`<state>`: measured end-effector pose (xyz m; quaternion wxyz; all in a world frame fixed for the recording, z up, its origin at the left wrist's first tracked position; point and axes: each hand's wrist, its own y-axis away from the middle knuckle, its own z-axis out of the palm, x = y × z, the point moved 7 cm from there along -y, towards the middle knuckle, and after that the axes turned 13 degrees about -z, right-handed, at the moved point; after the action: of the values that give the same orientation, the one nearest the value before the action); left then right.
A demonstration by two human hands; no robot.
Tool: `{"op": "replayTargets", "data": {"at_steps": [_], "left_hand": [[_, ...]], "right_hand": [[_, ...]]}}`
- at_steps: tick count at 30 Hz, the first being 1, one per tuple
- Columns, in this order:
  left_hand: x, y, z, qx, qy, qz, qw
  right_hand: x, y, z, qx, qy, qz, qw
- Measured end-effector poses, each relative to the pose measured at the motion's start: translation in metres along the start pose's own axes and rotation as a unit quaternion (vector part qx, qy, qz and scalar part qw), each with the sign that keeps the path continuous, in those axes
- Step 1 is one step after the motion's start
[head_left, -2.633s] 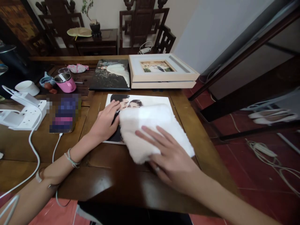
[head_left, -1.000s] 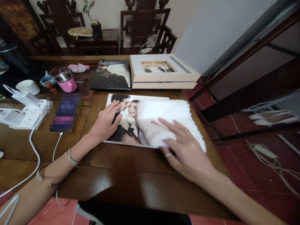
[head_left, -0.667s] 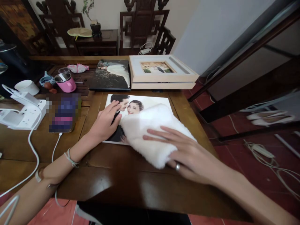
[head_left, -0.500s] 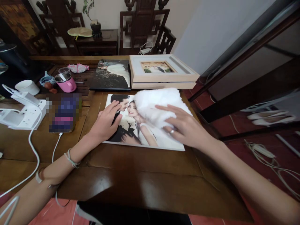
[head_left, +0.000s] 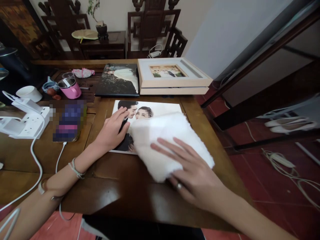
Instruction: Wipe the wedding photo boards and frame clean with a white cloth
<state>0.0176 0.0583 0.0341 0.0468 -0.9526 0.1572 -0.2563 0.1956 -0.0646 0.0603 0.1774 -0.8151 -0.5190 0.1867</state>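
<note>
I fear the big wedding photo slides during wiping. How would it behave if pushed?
Probably stiff: the wedding photo lies flat with straight edges, like a board. It may slide on the glossy wooden table; the left hand presses its left side flat. The fluffy white cloth under the right hand looks soft, so scratching seems unlikely.

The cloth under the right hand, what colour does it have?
The cloth is plain white, seen in the head view.

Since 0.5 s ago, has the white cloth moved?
Yes. The white cloth under the right hand slid toward the person, away from the stacked frames, to the near edge of the photo print.
</note>
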Motion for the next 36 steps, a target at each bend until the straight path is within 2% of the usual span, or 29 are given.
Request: {"op": "replayTargets", "data": {"at_steps": [4, 9, 13, 17, 19, 22, 25, 28, 30, 33, 36], "left_hand": [[-0.001, -0.009, 0.008, -0.009, 0.002, -0.001, 1.0], [0.001, 0.008, -0.008, -0.008, 0.003, -0.001, 1.0], [0.006, 0.025, -0.012, -0.001, 0.0, -0.001, 1.0], [0.011, 0.032, -0.008, 0.0, 0.003, 0.0, 1.0], [0.012, 0.032, -0.007, 0.001, 0.004, 0.002, 1.0], [0.012, 0.024, -0.004, 0.0, 0.004, 0.0, 1.0], [0.009, 0.009, 0.006, -0.002, 0.006, -0.001, 1.0], [0.003, -0.005, 0.014, -0.009, 0.013, 0.005, 1.0], [0.0, -0.008, 0.013, -0.012, 0.016, 0.004, 1.0], [0.0, 0.0, 0.004, -0.01, 0.014, -0.002, 1.0], [0.005, 0.015, -0.003, -0.005, 0.006, -0.001, 1.0]], "right_hand": [[-0.003, 0.004, 0.004, -0.048, -0.074, -0.069, 0.994], [0.02, -0.01, -0.005, -0.059, -0.069, -0.092, 0.992], [0.052, -0.012, -0.006, -0.033, 0.02, -0.042, 0.998], [0.077, -0.007, -0.003, 0.022, 0.103, 0.071, 0.992], [0.076, -0.006, -0.002, 0.041, 0.128, 0.121, 0.984], [0.057, -0.007, 0.002, 0.03, 0.122, 0.139, 0.982], [0.032, -0.003, 0.008, 0.005, 0.067, 0.092, 0.994], [0.01, 0.001, 0.009, 0.001, -0.008, -0.003, 1.0], [0.004, 0.002, 0.008, -0.024, -0.044, -0.054, 0.997], [0.009, 0.003, 0.004, -0.068, -0.064, -0.091, 0.991], [0.029, 0.006, -0.004, -0.06, -0.032, -0.084, 0.994]]}}
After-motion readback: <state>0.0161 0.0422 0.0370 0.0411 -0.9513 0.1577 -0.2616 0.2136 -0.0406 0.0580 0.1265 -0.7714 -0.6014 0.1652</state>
